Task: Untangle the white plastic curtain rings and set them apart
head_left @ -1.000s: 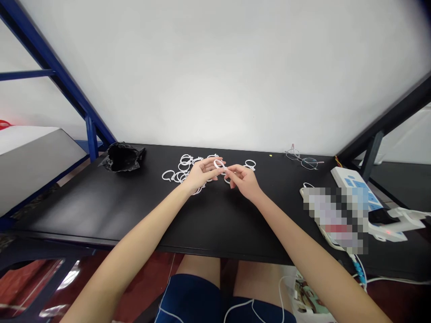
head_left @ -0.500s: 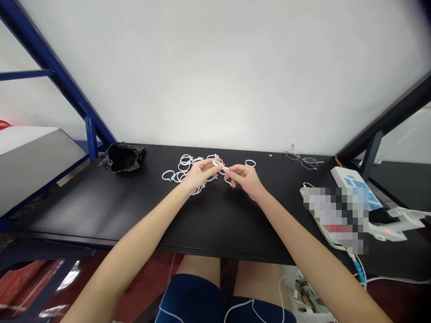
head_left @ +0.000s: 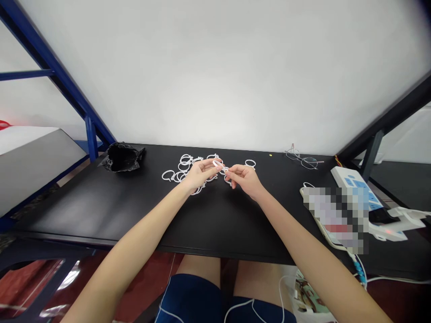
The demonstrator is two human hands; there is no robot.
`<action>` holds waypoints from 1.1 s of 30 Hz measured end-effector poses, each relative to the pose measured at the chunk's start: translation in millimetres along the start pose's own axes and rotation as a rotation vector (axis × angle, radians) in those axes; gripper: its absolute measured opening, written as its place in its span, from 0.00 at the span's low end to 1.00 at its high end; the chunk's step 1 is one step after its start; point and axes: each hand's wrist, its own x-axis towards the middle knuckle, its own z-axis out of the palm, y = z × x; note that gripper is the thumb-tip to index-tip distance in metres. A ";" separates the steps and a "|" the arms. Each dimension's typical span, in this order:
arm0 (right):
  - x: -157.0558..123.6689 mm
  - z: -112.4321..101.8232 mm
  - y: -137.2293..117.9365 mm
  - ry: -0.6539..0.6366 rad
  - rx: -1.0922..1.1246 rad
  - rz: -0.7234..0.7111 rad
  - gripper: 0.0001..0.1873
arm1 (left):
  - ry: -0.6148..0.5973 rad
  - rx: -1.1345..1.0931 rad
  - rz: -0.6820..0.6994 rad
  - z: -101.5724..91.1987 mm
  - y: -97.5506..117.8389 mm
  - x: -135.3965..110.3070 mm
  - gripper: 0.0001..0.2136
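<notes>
Above matte black table (head_left: 101, 202), left hand (head_left: 198, 172) and right hand (head_left: 245, 178) pinch one thin white plastic ring (head_left: 220, 167); fingertips clamped.

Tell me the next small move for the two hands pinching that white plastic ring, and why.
Probably press the ring's ends together. The left hand and right hand both pinch one small white plastic ring just above the black table, fingertips nearly meeting. Whether it is already shut is too small to tell. More loose white rings lie behind the left hand.
</notes>
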 end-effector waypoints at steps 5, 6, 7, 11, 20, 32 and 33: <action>-0.5 -0.1 0.3 -0.003 -0.006 0.000 0.19 | 0.005 0.003 0.002 0.4 -1.0 0.6 0.22; -0.4 -0.4 1.1 -0.005 -0.005 -0.001 0.19 | 0.009 0.001 -0.001 0.8 -1.1 0.7 0.22; -0.1 -0.7 2.0 -0.006 -0.001 -0.001 0.19 | 0.015 0.001 -0.004 1.3 -1.0 0.8 0.23; 0.8 -1.4 4.3 -0.003 0.015 0.002 0.19 | 0.026 0.017 -0.003 3.2 1.2 0.4 0.23; -2.8 1.4 -3.3 0.000 0.003 -0.003 0.19 | 0.005 -0.023 -0.016 2.4 0.0 0.5 0.22; -1.5 0.9 -1.5 0.090 0.054 0.013 0.19 | -0.024 -0.083 -0.005 2.7 -3.5 -0.2 0.23; -1.0 0.3 -1.2 0.088 0.063 0.020 0.19 | -0.025 -0.081 -0.007 3.6 -3.6 -0.6 0.23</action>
